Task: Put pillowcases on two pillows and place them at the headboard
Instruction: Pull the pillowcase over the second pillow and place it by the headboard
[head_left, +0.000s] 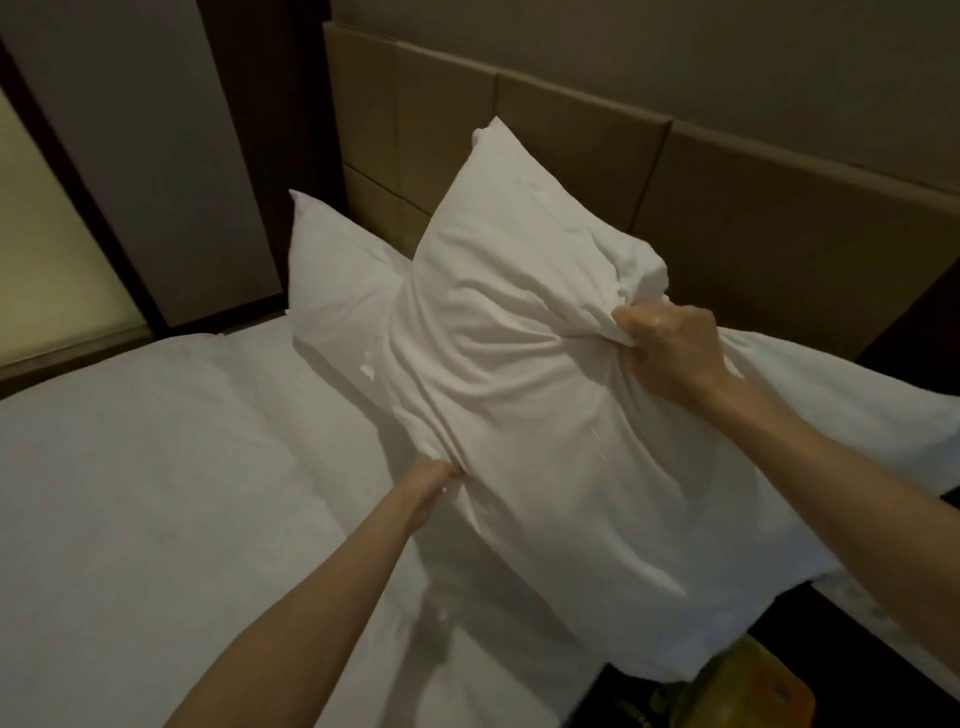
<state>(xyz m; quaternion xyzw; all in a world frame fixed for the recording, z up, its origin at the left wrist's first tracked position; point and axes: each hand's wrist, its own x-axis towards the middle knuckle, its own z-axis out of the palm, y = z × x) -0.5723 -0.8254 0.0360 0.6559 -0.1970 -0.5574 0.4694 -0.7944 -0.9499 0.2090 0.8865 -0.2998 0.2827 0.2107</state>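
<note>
I hold a white cased pillow (519, 395) in the air above the bed, one corner pointing up at the headboard (753, 208). My left hand (428, 488) is shut on its lower left edge. My right hand (670, 353) is shut on a bunch of its fabric at the right side. A second white pillow (337, 291) leans against the headboard behind it, at the left, partly hidden by the held one.
The bed (156, 493) with its white cover fills the left and lower part of the view. A dark wall panel (156, 156) stands left of the headboard. A yellow-green and orange object (753, 686) lies low at the bed's right side.
</note>
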